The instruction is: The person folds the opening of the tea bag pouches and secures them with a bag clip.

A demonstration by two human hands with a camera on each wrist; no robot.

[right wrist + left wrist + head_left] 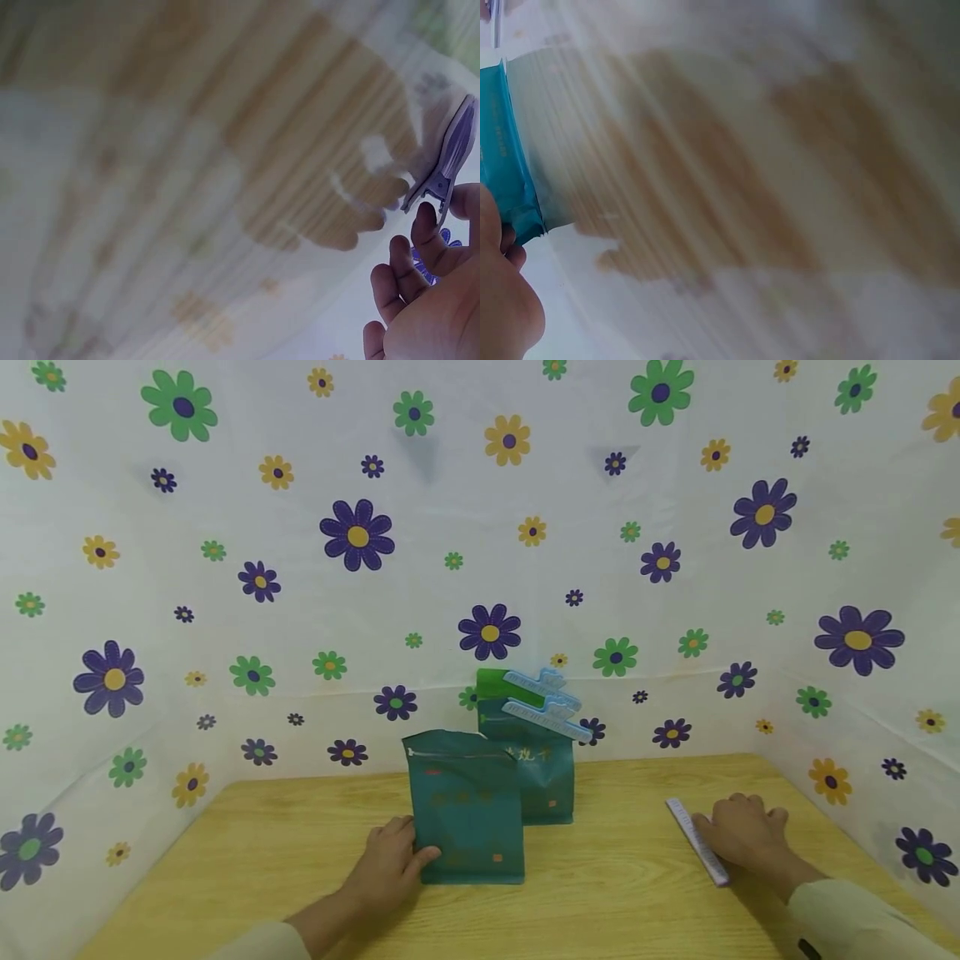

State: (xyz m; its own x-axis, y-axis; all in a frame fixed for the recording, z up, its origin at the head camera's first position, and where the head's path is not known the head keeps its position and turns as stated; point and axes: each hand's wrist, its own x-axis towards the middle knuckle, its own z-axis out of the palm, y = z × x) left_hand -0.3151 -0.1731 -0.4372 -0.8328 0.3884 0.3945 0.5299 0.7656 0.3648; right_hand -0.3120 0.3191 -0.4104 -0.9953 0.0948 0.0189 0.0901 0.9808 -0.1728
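Note:
A teal pouch [468, 818] with a zip line near its creased top stands on the table. My left hand [390, 864] grips its left edge, thumb across the front and the other fingers mostly hidden behind. In the left wrist view the teal pouch [506, 157] shows at the far left edge. On the right, my right hand [746, 835] holds a long pale purple bag clip [697, 842] close to the tabletop. Its thumb and index finger pinch the clip's handle [442, 184] in the right wrist view, while the other fingers are bent loosely away from it.
Behind the pouch stands a second teal pouch [551, 789] with a green top, partly hidden. Two light blue clips [547, 718] sit across its upper part. A flowered white cloth [300, 610] encloses the wooden table [600, 893] at the back and sides.

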